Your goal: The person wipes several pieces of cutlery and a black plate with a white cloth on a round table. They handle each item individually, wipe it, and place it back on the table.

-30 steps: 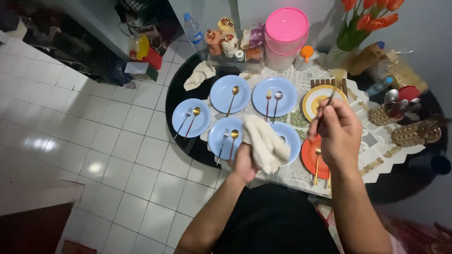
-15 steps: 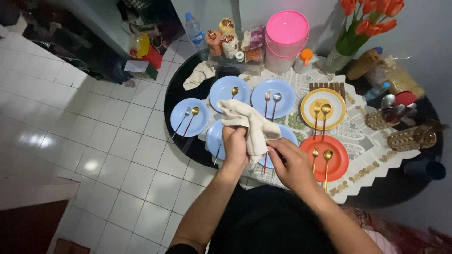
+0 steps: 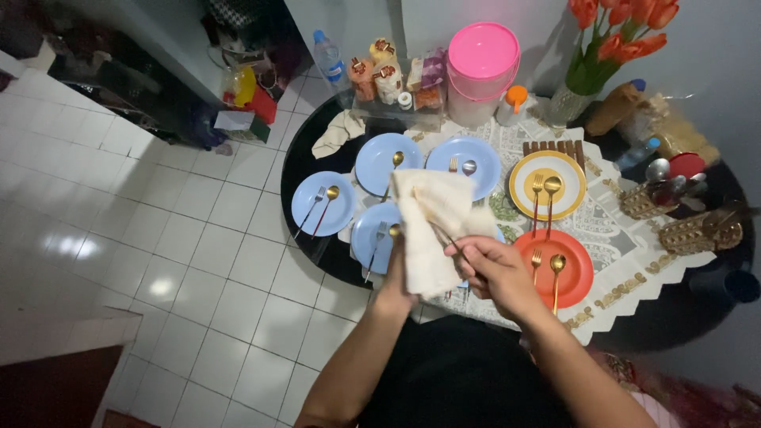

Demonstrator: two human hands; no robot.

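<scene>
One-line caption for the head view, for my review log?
Left hand holds a cream cloth around cutlery pinched by the right hand, above plates set with cutlery.

On the table sit 5 round light-blue plates (image 3: pixel 323 202), one mostly hidden under the cloth, 1 yellow-rimmed white plate (image 3: pixel 547 185) and 1 orange plate (image 3: pixel 553 268). 2 cream cloths show: 1 held (image 3: pixel 432 230), 1 lying crumpled (image 3: pixel 337 132). 1 pink lidded bucket (image 3: pixel 483 62), 2 clear plastic bottles (image 3: pixel 326 55) and 2 woven gold baskets (image 3: pixel 701 230) stand around.

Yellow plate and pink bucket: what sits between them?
In the head view, a wooden slatted trivet lies between the yellow plate and the pink bucket.
</scene>
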